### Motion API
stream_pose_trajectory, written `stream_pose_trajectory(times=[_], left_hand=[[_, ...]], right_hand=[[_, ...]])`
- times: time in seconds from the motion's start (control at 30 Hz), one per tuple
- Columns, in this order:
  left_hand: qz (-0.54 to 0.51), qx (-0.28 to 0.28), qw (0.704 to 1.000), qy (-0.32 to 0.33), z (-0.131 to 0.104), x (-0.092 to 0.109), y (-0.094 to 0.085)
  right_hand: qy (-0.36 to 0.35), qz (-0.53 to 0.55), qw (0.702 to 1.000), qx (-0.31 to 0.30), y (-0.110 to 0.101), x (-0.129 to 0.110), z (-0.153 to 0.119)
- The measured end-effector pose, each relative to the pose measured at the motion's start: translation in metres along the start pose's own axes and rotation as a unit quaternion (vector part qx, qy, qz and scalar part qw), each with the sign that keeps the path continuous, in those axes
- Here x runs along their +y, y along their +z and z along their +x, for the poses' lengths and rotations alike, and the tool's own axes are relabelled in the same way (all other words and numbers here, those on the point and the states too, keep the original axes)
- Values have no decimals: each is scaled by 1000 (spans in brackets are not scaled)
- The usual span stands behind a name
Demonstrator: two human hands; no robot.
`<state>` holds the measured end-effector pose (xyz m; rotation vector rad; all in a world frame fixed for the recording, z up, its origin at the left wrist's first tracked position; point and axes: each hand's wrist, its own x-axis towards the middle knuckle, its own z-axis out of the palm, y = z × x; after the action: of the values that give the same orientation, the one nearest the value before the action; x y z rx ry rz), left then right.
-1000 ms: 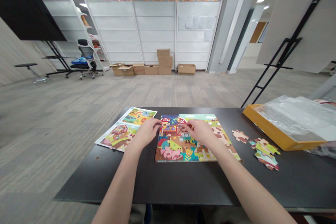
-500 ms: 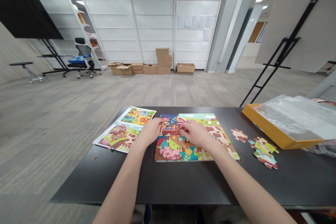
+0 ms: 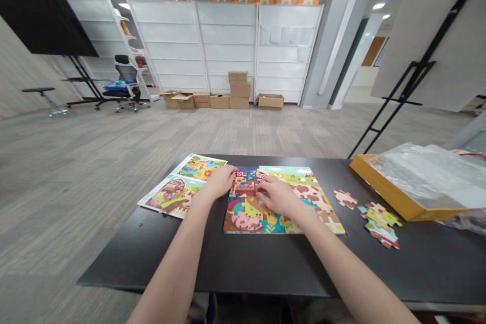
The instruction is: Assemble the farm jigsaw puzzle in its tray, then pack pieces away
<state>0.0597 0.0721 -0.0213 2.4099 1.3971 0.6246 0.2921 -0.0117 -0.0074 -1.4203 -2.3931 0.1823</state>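
Observation:
A colourful farm jigsaw puzzle lies flat on the black table, most of its picture filled with pieces. At its upper left edge is my left hand, fingers curled together against the puzzle. My right hand is over the middle, its fingertips closed at a red puzzle piece near the barn; the fingers partly cover that spot. To the right lie a loose cow-patterned piece and a small pile of loose pieces.
A printed picture sheet lies left of the puzzle, partly behind my left forearm. An orange box lid with clear plastic wrap sits at the table's right. Beyond the table stand cardboard boxes and an easel-like stand.
My right fingertips have lowered toward the puzzle, and the dark piece edge seen under them no longer shows. My left hand stays at the left edge. The camera view has shifted slightly.

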Motion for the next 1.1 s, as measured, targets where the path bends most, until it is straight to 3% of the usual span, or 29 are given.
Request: stream_pose_trajectory(times=[0.2,0.37,0.77,1.1], left_hand=[[-19,-14,1000,0,5,-9,-3],[-24,-12,1000,8,3,-4,-7],[-157,82,984,-23,4,2,-12],[-97,44,994,-28,6,-6,-2]], right_hand=[[-13,4,1000,7,2,3,-2],[-10,4,1000,5,0,1,-2],[-7,4,1000,2,-1,0,-1],[-12,7,1000,3,2,2,-1]])
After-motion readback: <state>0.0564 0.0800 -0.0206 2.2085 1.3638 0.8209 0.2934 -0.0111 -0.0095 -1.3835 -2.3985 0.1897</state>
